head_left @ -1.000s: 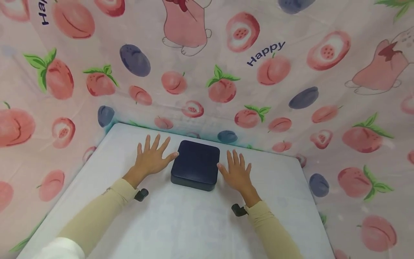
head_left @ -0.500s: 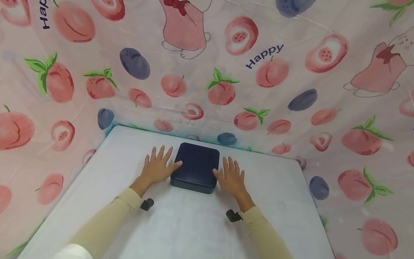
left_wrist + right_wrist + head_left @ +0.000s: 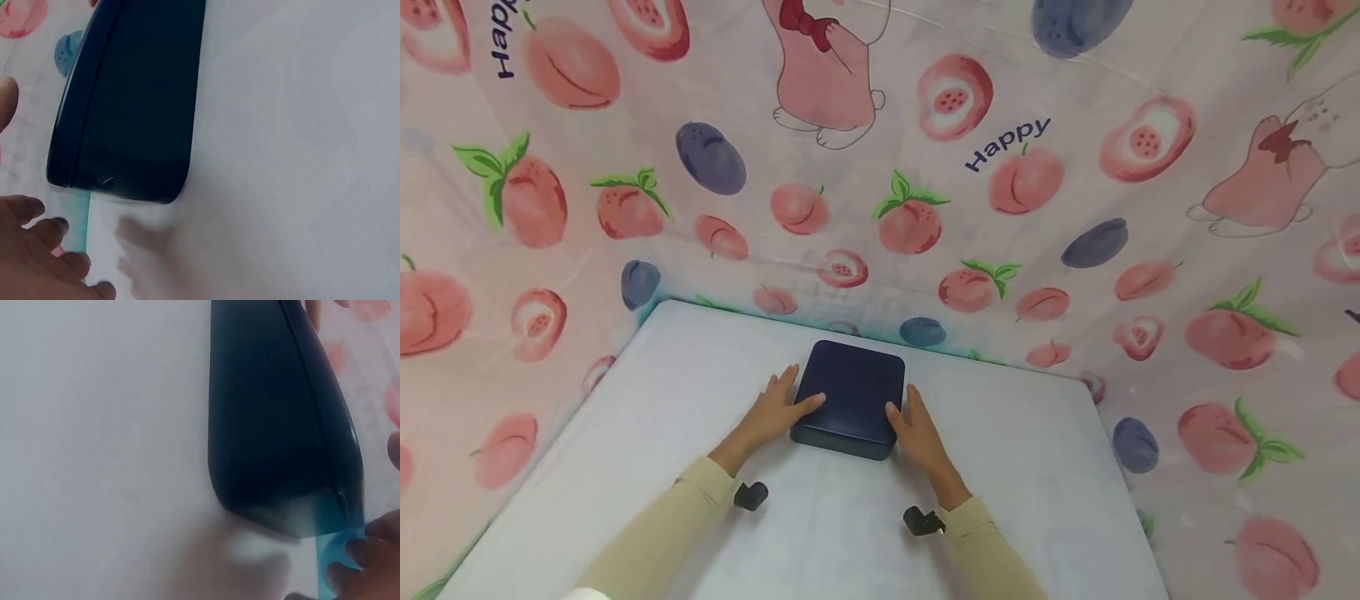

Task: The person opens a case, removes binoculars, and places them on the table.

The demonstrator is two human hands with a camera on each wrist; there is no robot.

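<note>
A dark navy square box [image 3: 850, 396] with rounded corners rests on the white tabletop near its far edge. A lid seam runs along its side in the left wrist view. My left hand [image 3: 769, 417] is at the box's left side, thumb over the top edge, fingers extended. In the left wrist view, a gap shows between those fingers [image 3: 74, 264] and the box wall. On the opposite side, my right hand [image 3: 921, 435] has its thumb at the top right edge and its fingers along the side. The right wrist view shows its fingertips [image 3: 359, 550] right by the box's corner.
The white tabletop [image 3: 1030, 467] meets a fabric backdrop [image 3: 865, 217] printed with peaches and rabbits, which rises behind the box and on both sides. A small black camera is worn at each wrist, under beige sleeves [image 3: 658, 521].
Both hands have come inward and nearer to me, from spread fingers beside the box to closer along its sides. The view has tilted up slightly; the box stays in place on the table.
</note>
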